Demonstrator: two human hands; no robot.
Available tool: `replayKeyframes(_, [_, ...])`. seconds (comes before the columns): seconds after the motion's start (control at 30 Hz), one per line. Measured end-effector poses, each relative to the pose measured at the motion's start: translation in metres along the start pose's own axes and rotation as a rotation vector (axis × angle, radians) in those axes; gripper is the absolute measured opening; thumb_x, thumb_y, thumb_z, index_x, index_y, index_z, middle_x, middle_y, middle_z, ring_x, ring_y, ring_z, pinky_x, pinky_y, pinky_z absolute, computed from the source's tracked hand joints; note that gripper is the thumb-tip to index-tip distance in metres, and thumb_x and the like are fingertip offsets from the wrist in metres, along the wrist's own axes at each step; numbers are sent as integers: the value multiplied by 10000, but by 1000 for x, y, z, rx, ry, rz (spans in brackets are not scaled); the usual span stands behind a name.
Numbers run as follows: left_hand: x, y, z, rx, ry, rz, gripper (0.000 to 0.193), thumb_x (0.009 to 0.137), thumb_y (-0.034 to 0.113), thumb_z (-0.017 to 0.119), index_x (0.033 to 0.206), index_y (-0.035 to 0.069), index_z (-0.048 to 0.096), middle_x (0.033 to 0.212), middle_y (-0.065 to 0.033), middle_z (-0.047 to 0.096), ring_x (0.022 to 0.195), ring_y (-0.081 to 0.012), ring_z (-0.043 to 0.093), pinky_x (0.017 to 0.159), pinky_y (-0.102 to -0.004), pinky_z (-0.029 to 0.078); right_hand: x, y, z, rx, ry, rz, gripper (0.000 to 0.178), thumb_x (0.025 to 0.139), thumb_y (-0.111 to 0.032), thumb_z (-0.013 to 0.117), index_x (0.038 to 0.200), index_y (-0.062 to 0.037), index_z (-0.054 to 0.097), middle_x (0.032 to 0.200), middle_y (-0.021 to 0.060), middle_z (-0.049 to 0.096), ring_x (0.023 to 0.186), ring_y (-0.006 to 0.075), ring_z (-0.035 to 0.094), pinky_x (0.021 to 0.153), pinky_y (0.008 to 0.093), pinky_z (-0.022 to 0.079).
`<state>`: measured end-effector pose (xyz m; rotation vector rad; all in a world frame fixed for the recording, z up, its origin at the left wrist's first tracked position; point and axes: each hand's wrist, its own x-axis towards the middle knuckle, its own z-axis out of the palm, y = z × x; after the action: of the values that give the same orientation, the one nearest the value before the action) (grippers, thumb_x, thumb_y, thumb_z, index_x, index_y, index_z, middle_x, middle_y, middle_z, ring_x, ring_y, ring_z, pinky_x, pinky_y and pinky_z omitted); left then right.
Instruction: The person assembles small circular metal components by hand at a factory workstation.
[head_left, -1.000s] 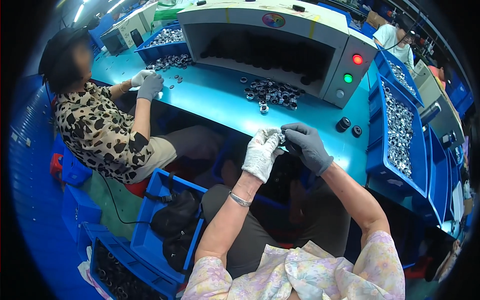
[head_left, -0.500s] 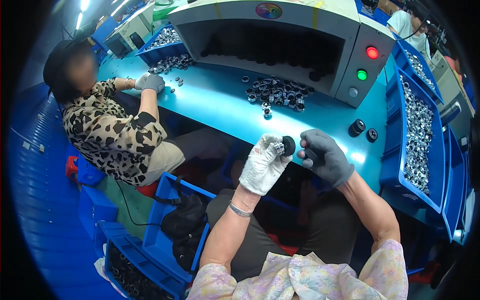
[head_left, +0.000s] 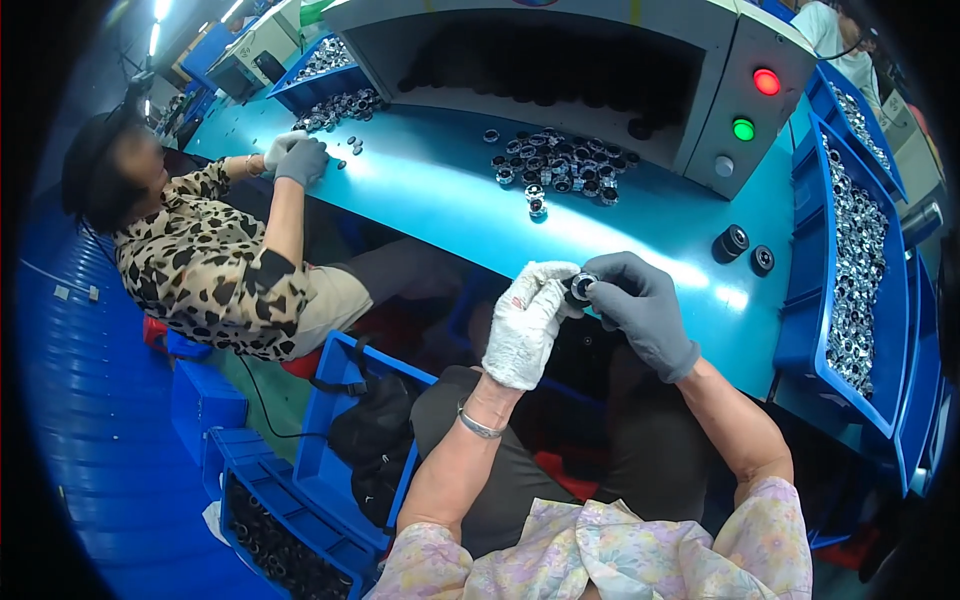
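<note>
My left hand (head_left: 525,325), in a white glove, pinches a small round black-and-silver part (head_left: 580,287) above the near edge of the teal table. On the part's right side, my right hand (head_left: 648,312) in a grey glove closes thumb and fingers on it. Bare fingertips show at the grey glove's end. The gloves cover much of the part, so its exact kind cannot be made out. Beyond my hands lies a loose pile of similar silver-and-black round parts (head_left: 565,160). Two black cylindrical pieces (head_left: 732,242) stand on the table to the right.
A grey machine (head_left: 745,90) with a dark opening and red and green lights stands behind the pile. At right is a blue bin (head_left: 800,290) full of shiny parts. A co-worker (head_left: 210,250) sits at left, gloved hands together. Blue crates (head_left: 330,440) stand low at left.
My right hand has come left to the part and now grips it together with my left hand. The part has turned, showing a silver ring face. The view has shifted slightly.
</note>
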<state>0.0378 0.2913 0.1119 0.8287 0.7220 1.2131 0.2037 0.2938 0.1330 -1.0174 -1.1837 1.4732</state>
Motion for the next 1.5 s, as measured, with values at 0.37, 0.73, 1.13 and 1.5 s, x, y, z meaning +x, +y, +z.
replayKeyframes(0.37, [-5, 2, -8, 150, 82, 23, 247, 912, -12, 569, 1158, 11, 548, 1084, -94, 616, 943, -139, 608, 774, -273, 524, 3, 14, 8, 11, -26, 55, 263, 878, -173, 642, 1093, -21, 630, 821, 15, 631, 666, 52, 538, 558, 192, 424])
replayKeyframes(0.73, [-6, 3, -12, 174, 90, 30, 261, 909, 13, 595, 1165, -7, 548, 1067, -83, 624, 910, -128, 612, 753, -254, 536, 10, 20, 12, 151, -46, 133, 191, 893, -163, 620, 1012, -14, 632, 801, 46, 654, 658, 74, 561, 553, 197, 430])
replayKeyframes(1.13, [-3, 7, -20, 215, 104, -6, 200, 928, 32, 582, 1126, 14, 580, 1030, -53, 637, 860, -89, 607, 736, -229, 513, 16, 26, 17, -437, -54, -368, 305, 770, -67, 734, 1063, -80, 650, 788, 16, 531, 651, 108, 502, 584, 269, 417])
replayKeyframes(1.5, [-32, 22, -18, 265, 63, -48, 211, 941, 31, 544, 1150, 23, 578, 1061, -41, 627, 901, -91, 591, 748, -231, 482, -12, 1, 38, -779, -30, -523, 281, 789, -90, 707, 1053, -87, 608, 809, 115, 542, 647, 267, 570, 573, 367, 446])
